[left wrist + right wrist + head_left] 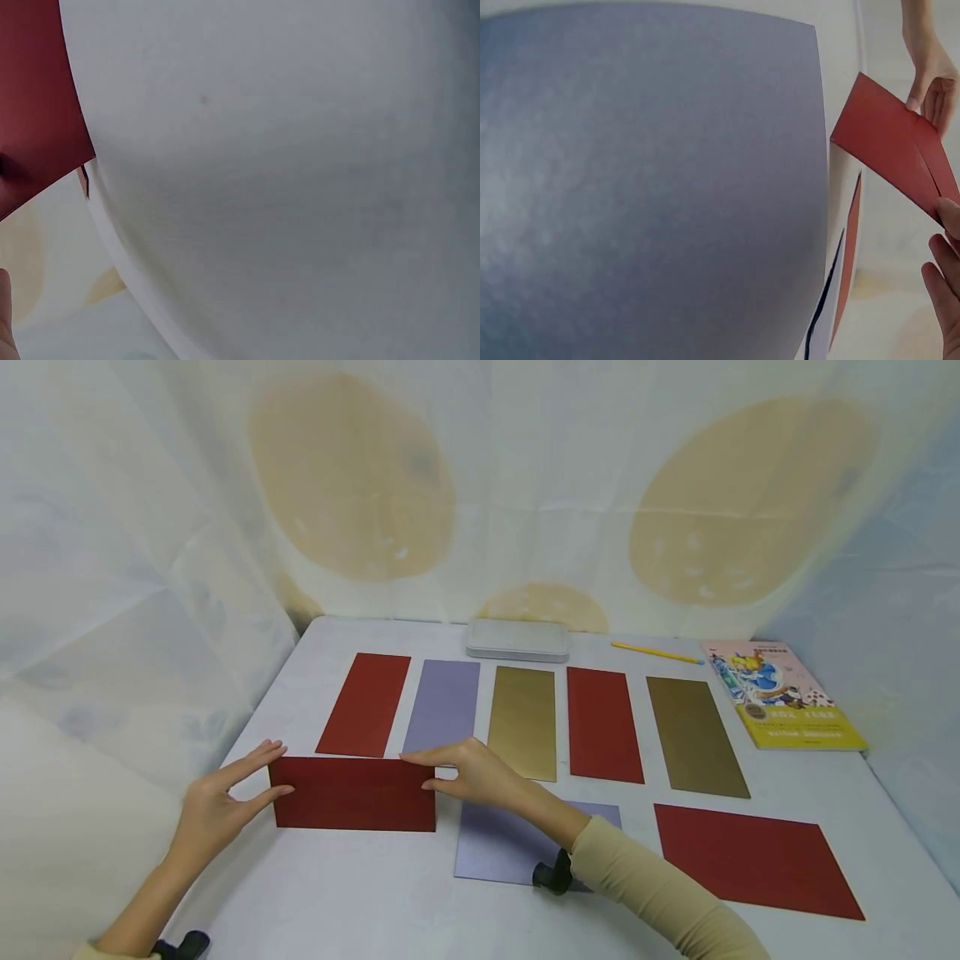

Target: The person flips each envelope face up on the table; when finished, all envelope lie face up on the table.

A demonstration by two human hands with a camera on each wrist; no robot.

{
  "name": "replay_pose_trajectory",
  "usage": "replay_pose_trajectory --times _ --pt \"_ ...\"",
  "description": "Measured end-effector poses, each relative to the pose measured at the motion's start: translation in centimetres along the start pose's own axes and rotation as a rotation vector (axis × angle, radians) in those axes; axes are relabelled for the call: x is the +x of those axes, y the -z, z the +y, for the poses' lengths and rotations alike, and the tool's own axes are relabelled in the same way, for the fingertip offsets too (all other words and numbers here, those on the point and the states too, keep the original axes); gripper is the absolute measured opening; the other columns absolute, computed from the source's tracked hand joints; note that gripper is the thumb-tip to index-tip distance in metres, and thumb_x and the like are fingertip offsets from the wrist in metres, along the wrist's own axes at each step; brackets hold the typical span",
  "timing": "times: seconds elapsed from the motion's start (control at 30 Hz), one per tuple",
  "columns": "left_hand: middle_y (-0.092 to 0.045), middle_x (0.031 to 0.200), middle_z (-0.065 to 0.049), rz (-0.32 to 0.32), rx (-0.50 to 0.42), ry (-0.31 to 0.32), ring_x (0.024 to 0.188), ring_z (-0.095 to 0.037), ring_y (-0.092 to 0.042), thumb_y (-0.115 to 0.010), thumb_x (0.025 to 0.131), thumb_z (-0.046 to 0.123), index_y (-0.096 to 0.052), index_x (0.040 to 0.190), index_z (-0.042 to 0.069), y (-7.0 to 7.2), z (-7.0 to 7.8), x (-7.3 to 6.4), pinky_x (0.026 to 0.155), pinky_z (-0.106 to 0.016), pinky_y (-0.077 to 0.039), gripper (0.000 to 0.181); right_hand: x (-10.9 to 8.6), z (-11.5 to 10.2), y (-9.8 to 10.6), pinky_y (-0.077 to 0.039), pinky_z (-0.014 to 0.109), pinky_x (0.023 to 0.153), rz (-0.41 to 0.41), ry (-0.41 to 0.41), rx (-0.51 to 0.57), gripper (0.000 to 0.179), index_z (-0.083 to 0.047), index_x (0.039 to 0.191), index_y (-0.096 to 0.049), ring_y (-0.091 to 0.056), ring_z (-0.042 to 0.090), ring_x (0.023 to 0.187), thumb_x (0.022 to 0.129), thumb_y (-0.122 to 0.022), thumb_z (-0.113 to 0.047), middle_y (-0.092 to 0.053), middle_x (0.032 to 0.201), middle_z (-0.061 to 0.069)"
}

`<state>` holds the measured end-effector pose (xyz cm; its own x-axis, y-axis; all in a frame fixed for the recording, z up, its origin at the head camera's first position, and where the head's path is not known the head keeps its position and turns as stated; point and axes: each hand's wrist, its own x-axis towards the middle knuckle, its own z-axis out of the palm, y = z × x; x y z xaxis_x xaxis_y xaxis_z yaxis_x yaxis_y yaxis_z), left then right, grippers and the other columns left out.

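Observation:
Upright above the front left of the table, a red paper card (352, 795) is stretched between both hands. My left hand (213, 806) pinches its left end near the top corner, thumb in front. At the opposite end my right hand (480, 774) pinches the upper right corner between thumb and forefinger. In the right wrist view a thin line, perhaps a fold or slit, runs along the card (885, 127). Only a corner of the card (37, 90) shows in the left wrist view. A lavender card (495, 852) lies under my right forearm, which covers part of it.
Behind the hands lie a red card (367, 703), a lavender one (442, 703), a gold one (522, 718), another red one (604, 723) and a darker gold one (697, 735). Front right is a red card (757, 858). A grey case (517, 641), pencil (656, 652) and book (780, 693) lie beyond.

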<state>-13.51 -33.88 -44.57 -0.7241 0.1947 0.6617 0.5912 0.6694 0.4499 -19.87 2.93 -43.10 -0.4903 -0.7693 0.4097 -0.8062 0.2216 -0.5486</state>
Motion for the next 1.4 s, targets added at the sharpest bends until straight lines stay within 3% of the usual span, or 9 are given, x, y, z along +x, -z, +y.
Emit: replay_pose_trajectory --times 0.2,0.4,0.63,0.7,0.87,0.97,1.07,1.23,1.4 --pt "-0.068 0.115 -0.012 -0.064 0.054 0.009 0.118 -0.006 -0.056 -0.091 0.053 -0.003 -0.069 0.120 0.007 0.2 -0.3 -0.1 0.088 -0.006 -0.040 0.071 -0.1 0.5 -0.1 -0.047 0.015 0.086 -0.022 0.002 -0.045 0.049 -0.009 0.130 -0.062 -0.062 0.008 0.110 0.083 -0.076 -0.009 -0.066 0.122 0.002" --pt "-0.070 0.112 -0.009 -0.150 0.130 -0.010 0.116 0.000 -0.056 -0.092 0.054 0.005 -0.070 0.119 0.011 0.5 -0.3 0.1 0.071 -0.004 -0.042 0.069 -0.3 0.6 -0.2 -0.044 0.015 0.091 -0.063 -0.038 -0.071 0.050 -0.008 0.130 -0.061 -0.059 0.009 0.114 0.083 -0.077 -0.011 -0.064 0.124 0.002" --pt "-0.072 0.107 -0.009 -0.287 0.211 0.065 0.092 -0.024 -0.067 -0.092 0.059 0.016 -0.073 0.113 0.012 0.5 -0.5 0.3 0.055 -0.013 -0.038 0.057 -0.3 0.4 -0.7 -0.043 0.015 0.092 -0.163 -0.141 -0.111 0.050 -0.010 0.132 -0.060 -0.058 0.007 0.116 0.085 -0.076 -0.017 -0.063 0.126 0.000" --pt "-0.071 0.106 -0.011 -0.341 0.213 0.096 0.084 -0.025 -0.067 -0.091 0.062 0.019 -0.073 0.113 0.011 0.5 -0.6 0.4 0.051 -0.016 -0.037 0.055 -0.3 0.3 -0.8 -0.044 0.015 0.091 -0.184 -0.156 -0.124 0.050 -0.010 0.132 -0.061 -0.059 0.006 0.114 0.085 -0.076 -0.019 -0.064 0.125 0.000" --pt "-0.071 0.104 -0.013 -0.444 0.190 0.127 0.085 -0.026 -0.067 -0.090 0.065 0.026 -0.074 0.111 0.012 0.3 -1.2 0.9 0.052 -0.020 -0.038 0.051 -0.4 0.4 -1.1 -0.046 0.013 0.081 -0.214 -0.170 -0.135 0.050 -0.010 0.131 -0.061 -0.062 0.005 0.107 0.085 -0.076 -0.020 -0.065 0.122 0.001" --pt "-0.072 0.103 -0.011 -0.497 0.179 0.138 0.086 -0.024 -0.066 -0.089 0.066 0.032 -0.074 0.110 0.013 0.2 -1.7 1.2 0.055 -0.021 -0.038 0.050 -0.4 0.6 -1.3 -0.042 0.012 0.071 -0.235 -0.166 -0.142 0.048 -0.009 0.130 -0.062 -0.063 0.004 0.090 0.086 -0.075 -0.021 -0.067 0.118 0.001" --pt "-0.071 0.104 -0.010 -0.565 0.160 0.190 0.090 -0.025 -0.064 -0.086 0.068 0.039 -0.074 0.110 0.014 0.1 -2.1 1.6 0.059 -0.024 -0.042 0.050 -0.5 0.7 -1.4 -0.039 0.012 0.066 -0.254 -0.162 -0.145 0.047 -0.008 0.128 -0.063 -0.059 0.006 0.078 0.086 -0.075 -0.023 -0.069 0.113 0.001" --pt "-0.071 0.106 -0.009 -0.630 0.123 0.269 0.103 -0.032 -0.064 -0.085 0.068 0.042 -0.074 0.110 0.013 -0.1 -2.5 1.8 0.072 -0.034 -0.053 0.053 -0.7 0.8 -1.6 -0.042 0.012 0.071 -0.270 -0.176 -0.142 0.046 -0.008 0.127 -0.064 -0.061 0.005 0.084 0.085 -0.076 -0.023 -0.069 0.113 0.001" --pt "-0.071 0.107 -0.009 -0.652 0.102 0.288 0.104 -0.033 -0.064 -0.085 0.068 0.043 -0.074 0.111 0.013 -0.2 -2.8 1.8 0.077 -0.040 -0.054 0.054 -0.8 0.8 -1.7 -0.044 0.011 0.076 -0.287 -0.202 -0.145 0.046 -0.009 0.128 -0.064 -0.063 0.003 0.091 0.085 -0.076 -0.024 -0.068 0.115 0.001"
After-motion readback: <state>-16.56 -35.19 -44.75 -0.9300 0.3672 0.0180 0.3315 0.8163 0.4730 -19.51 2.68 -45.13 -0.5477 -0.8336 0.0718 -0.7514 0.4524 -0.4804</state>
